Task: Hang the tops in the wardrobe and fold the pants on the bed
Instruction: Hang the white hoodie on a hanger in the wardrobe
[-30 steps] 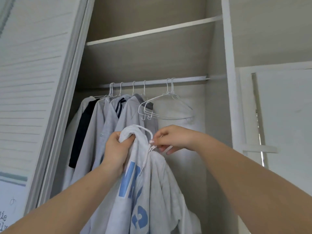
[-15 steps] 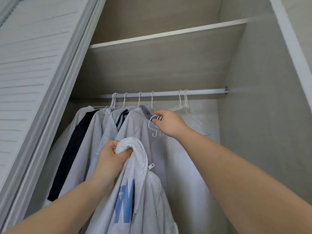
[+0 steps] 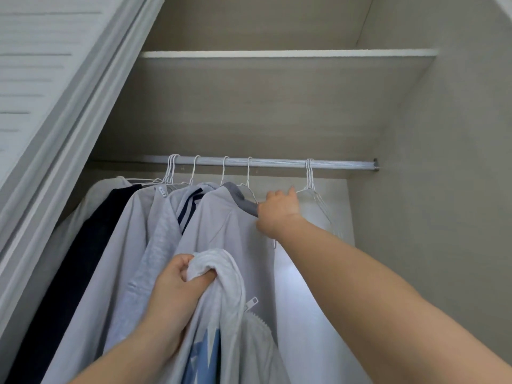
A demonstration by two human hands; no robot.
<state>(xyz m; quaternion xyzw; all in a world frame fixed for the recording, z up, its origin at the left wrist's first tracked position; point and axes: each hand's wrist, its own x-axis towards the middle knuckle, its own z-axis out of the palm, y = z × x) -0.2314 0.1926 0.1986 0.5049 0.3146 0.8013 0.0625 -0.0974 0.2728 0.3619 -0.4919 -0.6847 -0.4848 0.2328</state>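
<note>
Right hand point(image 3: 278, 210) has left the zip and gone up to the rail point(image 3: 277, 162), fingers curled on an empty hanger point(image 3: 313, 189); next step looks like fetching it. Left hand point(image 3: 180, 284) clamps the white hoodie point(image 3: 221, 286) collar below. Bare rail right of the fingers, side wall point(image 3: 443, 189) beyond

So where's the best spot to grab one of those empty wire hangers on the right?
Probably the sloping shoulder wire just below the hook of the empty hangers, reached from the open right side. The right hand is already there; hung tops crowd the left.
</note>
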